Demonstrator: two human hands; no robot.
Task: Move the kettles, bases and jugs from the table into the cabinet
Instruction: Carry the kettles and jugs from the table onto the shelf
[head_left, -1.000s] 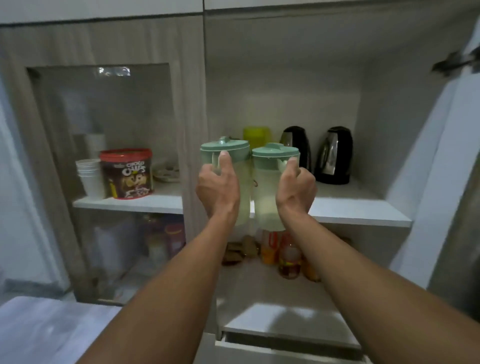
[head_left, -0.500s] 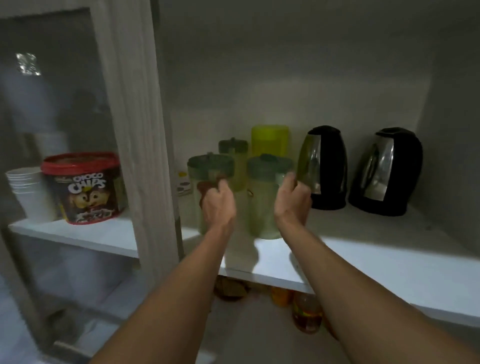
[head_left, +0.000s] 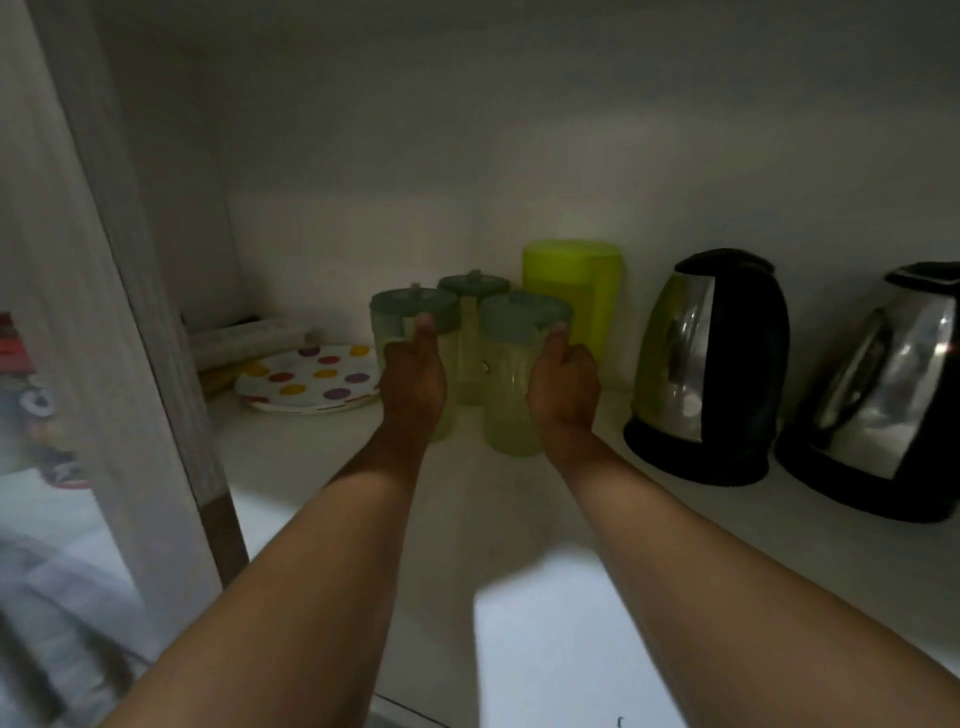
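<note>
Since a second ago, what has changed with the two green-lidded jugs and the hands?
Both jugs went from held up in front of the cabinet onto the shelf: left hand on the left jug, right hand on the right jug, neither released. The two kettles and yellow jug stayed put.

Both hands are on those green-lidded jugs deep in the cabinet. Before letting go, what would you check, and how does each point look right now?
1. Left jug upright: ok.
2. Right jug upright, base on the shelf: ok, it appears to rest there.
3. Left jug base on the shelf: cannot tell, the left hand hides it.
4. Right jug clear of the nearer kettle: ok, a gap shows.
5. Left jug clear of the dotted plate: ok, though close.
6. Room for the right hand to pull back: ok, the front of the shelf is free.
</note>
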